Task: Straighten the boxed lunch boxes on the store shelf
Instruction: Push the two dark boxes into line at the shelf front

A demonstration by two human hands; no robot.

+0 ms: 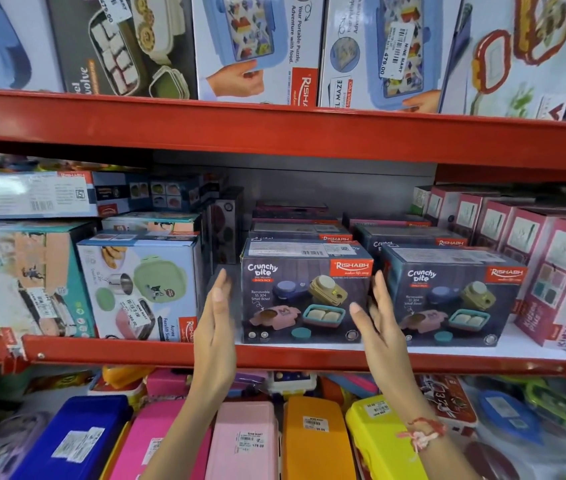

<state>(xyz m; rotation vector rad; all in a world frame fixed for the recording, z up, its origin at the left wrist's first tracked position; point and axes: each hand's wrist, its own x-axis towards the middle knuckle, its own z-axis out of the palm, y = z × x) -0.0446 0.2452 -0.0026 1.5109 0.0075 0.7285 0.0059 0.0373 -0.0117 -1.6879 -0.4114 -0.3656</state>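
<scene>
Both hands open, flat palms facing in, grip on nothing yet: left hand point(214, 313) just beside the left side of the front Crunchy Bite box point(304, 296), right hand point(380, 313) at its right front corner. Box sits at the shelf edge point(136, 351). Risks, imo: uneven push skews it into the neighbour box point(454, 296) w/ little gap, or a tug drags it off the lip.

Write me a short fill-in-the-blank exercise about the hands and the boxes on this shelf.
1. The left hand and right hand are open on either side of a dark cardboard box labelled Crunchy ____.
2. The metal shelf edge under that box is ____.
3. The braided thread band is on the ____ wrist.

Missing words: bite; red; right
</scene>
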